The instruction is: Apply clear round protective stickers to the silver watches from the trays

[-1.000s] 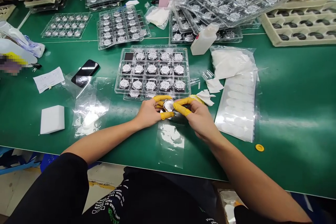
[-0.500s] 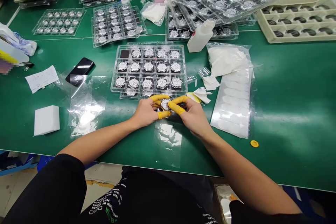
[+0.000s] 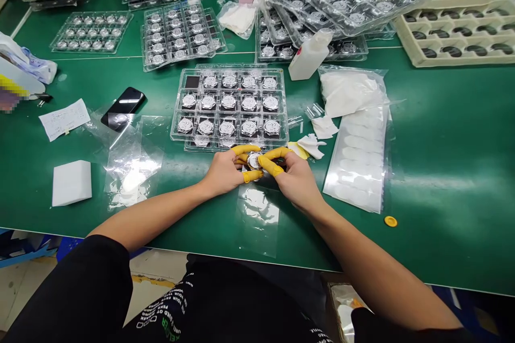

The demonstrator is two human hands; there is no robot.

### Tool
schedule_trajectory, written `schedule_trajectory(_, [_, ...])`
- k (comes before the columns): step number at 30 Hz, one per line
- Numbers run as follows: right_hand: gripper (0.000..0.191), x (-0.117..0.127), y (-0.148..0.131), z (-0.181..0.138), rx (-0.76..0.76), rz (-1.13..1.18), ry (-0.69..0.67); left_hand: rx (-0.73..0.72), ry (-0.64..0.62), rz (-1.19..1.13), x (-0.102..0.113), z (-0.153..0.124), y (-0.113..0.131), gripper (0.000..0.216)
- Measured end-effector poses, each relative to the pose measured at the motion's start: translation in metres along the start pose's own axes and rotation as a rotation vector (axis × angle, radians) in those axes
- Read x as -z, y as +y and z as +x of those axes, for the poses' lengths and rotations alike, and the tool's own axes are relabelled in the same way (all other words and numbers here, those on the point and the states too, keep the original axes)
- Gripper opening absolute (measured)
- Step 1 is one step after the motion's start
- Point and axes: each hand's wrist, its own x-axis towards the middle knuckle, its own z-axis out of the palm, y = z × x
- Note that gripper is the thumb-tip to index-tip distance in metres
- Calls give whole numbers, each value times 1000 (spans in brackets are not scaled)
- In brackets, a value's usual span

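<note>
While pinching watch head [image 3: 254,161] btwn L fingers [image 3: 252,176] & R fingers [image 3: 270,165], tight on rim, got it just this side of clear tray [image 3: 177,118]. Seeing clear bag [image 3: 259,220] nr front edge [image 3: 298,265], wide green counter [image 3: 450,171] to R. Showing pale face up; can't tell long axis, round outline.

Fingers [image 3: 270,166] partly hide watch [image 3: 254,160]; note [image 3: 64,119] unreadable

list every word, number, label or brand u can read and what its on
"YOUR": white print on the black shirt; its other lettering is too blurred
Paper slip: marks unreadable
White bottle: red mark, unreadable
Held watch piece, and those in the middle tray: markings too small
</note>
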Motion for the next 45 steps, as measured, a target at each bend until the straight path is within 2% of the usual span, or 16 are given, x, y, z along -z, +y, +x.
schedule_trajectory(7, [41,-1,-2,0,5,3,2,15,-1,-19,-1,0,0,67])
schedule_trajectory(9, [43,7,-5,3,65,23,89,23,9,-24,-1,0,2,65])
schedule_trajectory(12, [45,22,-10,11,186,94,359,34,25,-16,-2,-1,4,62])
schedule_trajectory(14, [50,29,-13,16,189,203,420,35,24,-14,-2,-2,5,63])
schedule_trajectory(15, [54,30,-13,17,152,258,380,32,24,-14,-2,-2,4,63])
schedule_trajectory(17, [61,28,-12,18,23,286,188,25,21,-17,-2,-2,4,63])
schedule_trajectory(20, [66,22,-8,15,-125,176,-64,17,26,1,-2,-2,2,64])
schedule_trajectory(23, [65,17,-5,10,-128,96,-162,19,27,8,-3,-2,2,63])
schedule_trajectory(27, [55,7,-7,5,-161,86,-186,21,-8,-6,-3,-2,3,64])
schedule_trajectory(33, [61,-9,-12,2,-270,228,-128,-9,4,43,-2,-5,2,63])
schedule_trajectory(40, [52,-13,-9,-4,-175,300,-72,11,-17,-43,-2,-2,2,65])
schedule_trajectory(45, [54,-11,-14,-5,-169,309,-85,13,-17,-67,-3,-2,2,64])
